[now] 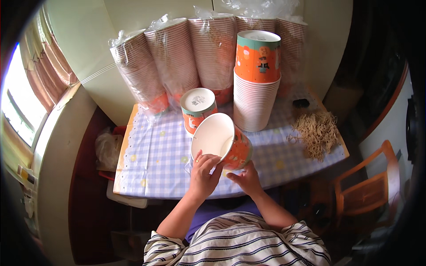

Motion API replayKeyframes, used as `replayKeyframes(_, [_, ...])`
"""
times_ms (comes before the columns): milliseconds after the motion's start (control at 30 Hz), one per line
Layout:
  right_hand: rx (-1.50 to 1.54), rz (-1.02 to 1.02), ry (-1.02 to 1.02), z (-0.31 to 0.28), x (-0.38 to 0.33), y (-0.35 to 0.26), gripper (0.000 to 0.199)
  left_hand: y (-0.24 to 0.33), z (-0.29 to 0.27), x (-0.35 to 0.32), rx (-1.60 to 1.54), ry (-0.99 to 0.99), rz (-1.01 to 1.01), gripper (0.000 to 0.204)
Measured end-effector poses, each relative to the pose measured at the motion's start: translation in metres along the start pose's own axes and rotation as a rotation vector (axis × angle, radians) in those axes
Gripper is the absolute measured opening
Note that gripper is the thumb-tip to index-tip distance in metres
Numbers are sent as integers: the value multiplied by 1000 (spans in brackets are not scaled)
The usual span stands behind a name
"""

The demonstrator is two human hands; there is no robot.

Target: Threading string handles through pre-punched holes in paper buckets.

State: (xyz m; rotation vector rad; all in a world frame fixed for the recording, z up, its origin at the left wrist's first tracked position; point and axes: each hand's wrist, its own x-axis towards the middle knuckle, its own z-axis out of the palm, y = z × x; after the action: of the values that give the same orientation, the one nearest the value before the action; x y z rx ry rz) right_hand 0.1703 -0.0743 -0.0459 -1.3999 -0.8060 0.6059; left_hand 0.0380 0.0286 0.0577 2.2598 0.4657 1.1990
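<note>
Just above the near part of the table, I hold a large paper bucket (241, 150) tilted on its side, its white open mouth facing left. It is orange outside with a green band at the base. My left hand (203, 174) grips the lower rim, fingers lying over its edge. Around the base end, my right hand (248, 178) supports it from below, and part of its fingers is hidden behind the bucket. Right behind stands a single upside-down paper bucket (198, 100). To its right rises a tall stack of nested upside-down buckets (257, 60).
Several plastic-wrapped stacks of paper buckets (172, 57) line the table's back against a pale wall. A pile of tan strings (317, 131) and a small black object (301, 103) lie at the right. The table wears a checked cloth (153, 166). A wooden chair (366, 193) stands at right.
</note>
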Motion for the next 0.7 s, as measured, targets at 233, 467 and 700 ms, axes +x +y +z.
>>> replayKeyframes(233, [-81,-121,-10,-38,24,-61,17,-10,-22,-7,-156,-37,72,20])
replayKeyframes(467, [-985,-903,-70,-75,72,-177,26,-56,-37,-17,-47,-5,-26,22])
replayKeyframes(700, [-1390,-1331,-104,-37,153,-256,11,-143,-24,-21,29,236,-332,11])
